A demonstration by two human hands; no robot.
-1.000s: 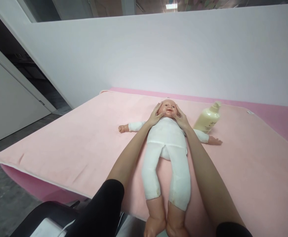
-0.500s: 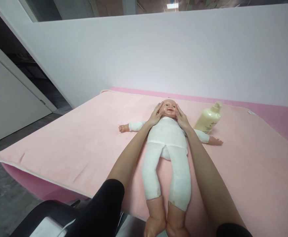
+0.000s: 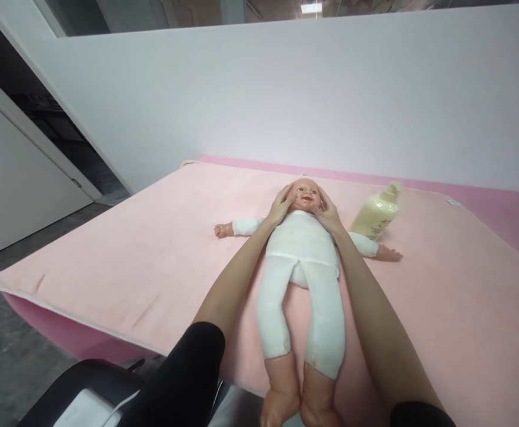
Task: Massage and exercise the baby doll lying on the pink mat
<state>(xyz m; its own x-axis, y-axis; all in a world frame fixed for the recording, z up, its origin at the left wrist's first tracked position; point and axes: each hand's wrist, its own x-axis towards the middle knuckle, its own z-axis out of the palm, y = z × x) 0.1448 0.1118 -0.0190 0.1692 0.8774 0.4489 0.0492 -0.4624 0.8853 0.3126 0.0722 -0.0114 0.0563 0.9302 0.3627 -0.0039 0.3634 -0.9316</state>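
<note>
A baby doll (image 3: 301, 237) lies on its back with its head at the far end, its cloth body and limbs white and both arms spread out sideways. My left hand (image 3: 280, 205) cups the left side of the doll's head, fingers along the temple and thumb on the cheek. On the opposite side, my right hand (image 3: 328, 213) holds the head the same way, its thumb near the chin. The fingertips behind the head are partly hidden. Both forearms run along the doll's sides.
A pale yellow pump bottle (image 3: 377, 213) leans beyond the doll's right-hand arm. The pink mat (image 3: 152, 237) covers a table against a white wall (image 3: 259, 95). At the lower left are a dark chair (image 3: 76, 379) and a white device (image 3: 88, 409) with a cable.
My right thumb and fingers have shifted slightly down and inward along the doll's cheek. The left fingers have moved a little at the temple. Doll and bottle stay in place.
</note>
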